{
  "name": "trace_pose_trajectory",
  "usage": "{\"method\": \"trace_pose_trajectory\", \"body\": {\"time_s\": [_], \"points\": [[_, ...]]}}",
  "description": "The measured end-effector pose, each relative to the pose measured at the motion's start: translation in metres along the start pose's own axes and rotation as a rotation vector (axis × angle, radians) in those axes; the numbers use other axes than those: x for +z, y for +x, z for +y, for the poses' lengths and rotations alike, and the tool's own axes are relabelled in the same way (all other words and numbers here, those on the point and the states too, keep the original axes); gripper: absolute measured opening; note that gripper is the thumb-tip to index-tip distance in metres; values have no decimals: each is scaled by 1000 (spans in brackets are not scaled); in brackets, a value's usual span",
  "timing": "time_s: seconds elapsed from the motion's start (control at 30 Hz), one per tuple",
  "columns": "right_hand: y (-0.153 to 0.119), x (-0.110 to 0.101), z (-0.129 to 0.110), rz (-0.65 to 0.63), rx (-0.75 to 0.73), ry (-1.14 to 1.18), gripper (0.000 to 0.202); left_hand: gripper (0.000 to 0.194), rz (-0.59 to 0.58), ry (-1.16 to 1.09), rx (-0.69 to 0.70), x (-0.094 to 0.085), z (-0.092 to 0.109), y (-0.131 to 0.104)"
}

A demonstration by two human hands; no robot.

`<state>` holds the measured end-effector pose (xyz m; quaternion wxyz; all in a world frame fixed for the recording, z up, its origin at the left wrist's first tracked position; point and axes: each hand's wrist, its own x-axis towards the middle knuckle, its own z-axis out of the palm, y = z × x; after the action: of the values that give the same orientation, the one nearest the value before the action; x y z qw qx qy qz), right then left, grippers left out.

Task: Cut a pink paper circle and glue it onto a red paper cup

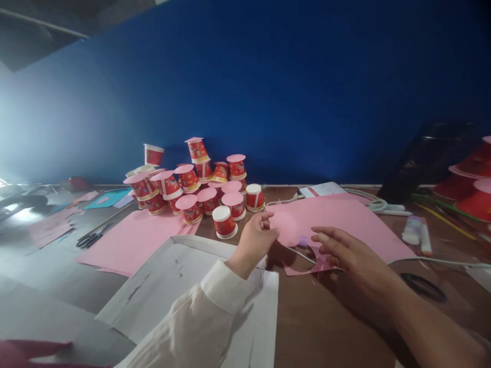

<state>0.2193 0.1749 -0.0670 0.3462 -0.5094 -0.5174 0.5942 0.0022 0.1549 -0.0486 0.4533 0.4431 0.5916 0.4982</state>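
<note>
My left hand [255, 240], in a pale sleeve, pinches the left edge of a round pink paper disc [284, 228] between thumb and fingers. The disc overlaps a large pink paper sheet [345, 222]. To its right my right hand [347, 250] hovers with fingers apart and nothing in them. A small purple piece [303, 240] shows between the hands; its kind is unclear. Below it, the sheet has a curved cut-out edge. Left of my left hand, a red paper cup [224, 222] stands upside down, and another red cup [255, 197] stands behind it.
Several red cups topped with pink discs [187, 179] are stacked at back left. More pink paper [134, 240], scissors [92, 239] and a white sheet [184, 281] lie left. A phone [322, 189], white cable [433, 259], glue stick [412, 230] and black ring [423, 287] lie right.
</note>
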Motion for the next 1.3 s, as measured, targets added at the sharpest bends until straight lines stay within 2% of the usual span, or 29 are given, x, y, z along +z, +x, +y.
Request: {"method": "trace_pose_trajectory", "body": {"time_s": [0.07, 0.13, 0.2, 0.27, 0.33, 0.4, 0.47, 0.53, 0.63, 0.7, 0.77, 0.87, 0.97, 1.07, 1.2, 1.3], "points": [[5, -6, 5, 71, -38, -14, 60, 50, 79, 314, 84, -8, -1, 4], [11, -12, 10, 133, -77, -27, 59, 55, 99, 720, 211, -19, -1, 7], [15, -16, 13, 153, -89, -25, 57, 52, 138, 1048, 248, -25, 3, 7], [17, -17, 15, 147, -87, -6, 56, 42, 147, 1238, 272, -25, 10, 7], [17, -15, 14, 141, -86, 25, 55, 34, 156, 1332, 290, -22, 19, 10], [15, -13, 12, 140, -87, 63, 54, 32, 176, 1410, 307, -18, 31, 18], [14, -12, 11, 136, -93, 93, 51, 32, 210, 1475, 395, -16, 44, 32], [14, -13, 10, 137, -86, 98, 47, 29, 294, 1512, 400, -17, 56, 50], [14, -14, 11, 133, -82, 78, 41, 31, 320, 1531, 384, -19, 71, 79], [15, -13, 11, 116, -89, 60, 38, 41, 286, 1533, 306, -20, 78, 95], [15, -12, 11, 110, -83, -3, 38, 54, 180, 1503, 167, -20, 82, 107], [13, -16, 9, 190, -163, -303, 39, 60, 123, 1483, 47, -20, 81, 117], [8, -25, 4, 319, -294, -817, 41, 56, 124, 1490, 28, -21, 74, 122], [3, -30, 0, 304, -244, -1210, 43, 48, 154, 1516, 59, -22, 64, 127], [-1, -28, -1, 203, -185, -1362, 40, 38, 156, 1545, 114, -23, 54, 131], [-1, -24, 0, 170, -194, -1384, 40, 38, 203, 1541, 173, -21, 55, 127]]}}
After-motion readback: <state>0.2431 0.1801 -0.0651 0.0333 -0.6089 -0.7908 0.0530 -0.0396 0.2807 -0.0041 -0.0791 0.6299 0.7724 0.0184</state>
